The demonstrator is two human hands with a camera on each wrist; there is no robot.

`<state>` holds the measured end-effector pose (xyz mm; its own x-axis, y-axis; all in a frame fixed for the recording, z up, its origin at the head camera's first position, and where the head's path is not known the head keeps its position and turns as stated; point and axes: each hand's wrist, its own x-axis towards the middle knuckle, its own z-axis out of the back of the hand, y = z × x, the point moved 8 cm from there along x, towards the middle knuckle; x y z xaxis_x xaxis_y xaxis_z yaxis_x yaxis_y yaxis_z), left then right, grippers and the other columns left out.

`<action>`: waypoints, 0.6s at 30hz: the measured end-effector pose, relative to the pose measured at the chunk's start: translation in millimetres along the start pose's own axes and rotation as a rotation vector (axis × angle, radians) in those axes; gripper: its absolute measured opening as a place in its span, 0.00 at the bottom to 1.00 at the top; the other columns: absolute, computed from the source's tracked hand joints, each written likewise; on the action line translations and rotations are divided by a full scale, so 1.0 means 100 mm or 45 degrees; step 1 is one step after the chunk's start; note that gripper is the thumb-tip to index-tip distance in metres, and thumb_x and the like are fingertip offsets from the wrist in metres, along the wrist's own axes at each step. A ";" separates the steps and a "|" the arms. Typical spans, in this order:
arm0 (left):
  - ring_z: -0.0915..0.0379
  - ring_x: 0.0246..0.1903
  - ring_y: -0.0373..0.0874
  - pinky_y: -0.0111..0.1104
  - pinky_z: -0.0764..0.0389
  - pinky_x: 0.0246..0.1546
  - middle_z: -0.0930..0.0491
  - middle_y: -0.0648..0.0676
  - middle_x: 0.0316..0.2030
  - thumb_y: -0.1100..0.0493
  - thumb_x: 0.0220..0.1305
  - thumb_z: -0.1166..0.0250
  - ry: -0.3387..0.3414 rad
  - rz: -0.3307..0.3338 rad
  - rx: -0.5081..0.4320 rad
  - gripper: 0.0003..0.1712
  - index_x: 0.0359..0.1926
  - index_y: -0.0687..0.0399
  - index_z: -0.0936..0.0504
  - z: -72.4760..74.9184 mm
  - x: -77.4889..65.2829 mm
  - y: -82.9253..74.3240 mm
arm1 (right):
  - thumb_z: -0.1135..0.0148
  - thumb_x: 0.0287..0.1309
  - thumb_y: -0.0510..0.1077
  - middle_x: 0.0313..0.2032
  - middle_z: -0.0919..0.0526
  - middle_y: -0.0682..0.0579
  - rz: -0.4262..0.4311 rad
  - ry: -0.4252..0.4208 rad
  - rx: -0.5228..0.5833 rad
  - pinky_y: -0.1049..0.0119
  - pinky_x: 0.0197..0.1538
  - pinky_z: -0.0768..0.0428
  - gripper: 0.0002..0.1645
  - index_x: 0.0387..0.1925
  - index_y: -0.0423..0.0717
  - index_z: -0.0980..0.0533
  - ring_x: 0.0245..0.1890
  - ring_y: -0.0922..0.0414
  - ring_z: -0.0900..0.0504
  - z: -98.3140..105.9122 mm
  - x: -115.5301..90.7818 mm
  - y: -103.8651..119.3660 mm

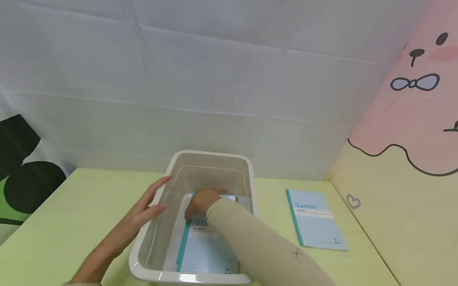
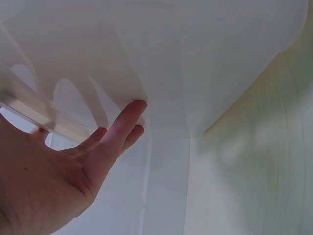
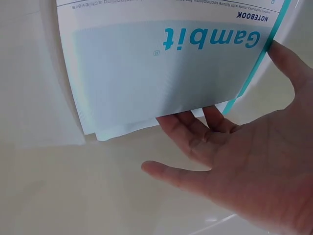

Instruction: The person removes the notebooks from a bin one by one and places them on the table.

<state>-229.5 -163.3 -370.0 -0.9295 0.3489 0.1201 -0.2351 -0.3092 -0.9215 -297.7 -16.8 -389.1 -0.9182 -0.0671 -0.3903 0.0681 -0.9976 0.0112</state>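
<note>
The left hand (image 1: 137,216) and the right hand (image 1: 204,200) are apart. The left hand rests at the near-left side of the plastic bin (image 1: 214,169), its extended fingers touching the outer wall below the rim. The right hand reaches inside the bin and grips the top notebook (image 1: 204,254): the thumb contacts the teal spine, curled fingers meet the far edge, and one finger extends free. The top notebook lies cover up on the bin floor, below the right hand. A lower notebook (image 3: 115,132) shows beneath it, slightly offset. The bin stands on the desk (image 1: 96,198). A loose notebook (image 1: 316,220) lies on the desk, to the right of both hands. A white sheet (image 1: 214,79) hangs beyond the hands.
</note>
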 end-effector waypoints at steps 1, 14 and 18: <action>0.57 0.78 0.64 0.55 0.28 0.58 0.61 0.49 0.83 0.51 0.81 0.51 0.000 -0.004 -0.005 0.36 0.82 0.23 0.52 0.00 -0.01 0.00 | 0.25 0.51 0.65 0.58 0.15 0.53 -0.003 0.004 0.002 0.39 0.80 0.43 0.39 0.61 0.51 0.20 0.67 0.48 0.21 0.00 0.00 0.00; 0.61 0.79 0.66 0.60 0.28 0.59 0.61 0.49 0.83 0.52 0.80 0.50 -0.002 -0.006 -0.013 0.37 0.82 0.24 0.51 -0.01 -0.03 0.01 | 0.26 0.46 0.70 0.55 0.13 0.57 0.017 0.032 -0.009 0.40 0.71 0.29 0.30 0.46 0.58 0.13 0.56 0.53 0.18 0.02 -0.05 -0.01; 0.54 0.76 0.63 0.51 0.25 0.55 0.60 0.50 0.83 0.52 0.80 0.51 0.002 -0.006 -0.037 0.37 0.82 0.25 0.51 -0.02 -0.03 0.01 | 0.27 0.46 0.71 0.53 0.14 0.58 -0.018 0.058 -0.004 0.41 0.67 0.24 0.32 0.47 0.56 0.14 0.51 0.54 0.17 0.01 -0.06 -0.02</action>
<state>-226.5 -163.2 -371.6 -0.9279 0.3517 0.1240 -0.2311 -0.2814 -0.9313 -293.0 -14.0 -385.8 -0.9004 -0.0521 -0.4320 0.0566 -0.9984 0.0025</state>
